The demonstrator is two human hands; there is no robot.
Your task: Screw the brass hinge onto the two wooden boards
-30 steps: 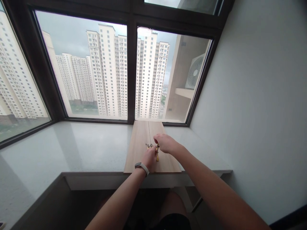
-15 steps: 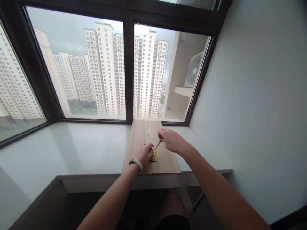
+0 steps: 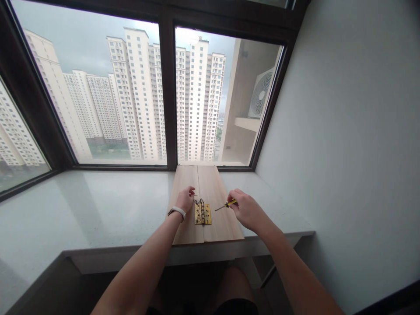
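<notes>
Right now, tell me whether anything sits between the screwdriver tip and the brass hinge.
Nothing visible does. The right hand holds the screwdriver with its tip aimed left, toward the hinge, and only bare wooden board shows between them. The left hand and a few small screws sit at the hinge's far-left corner, off that line.

Flat grey daylight enters through the large dark-framed window across the upper frame, leaving the pale glossy sill softly reflective. Shadows are faint. Wide-angle bending bows the frame edges; the lower foreground is dim.
</notes>
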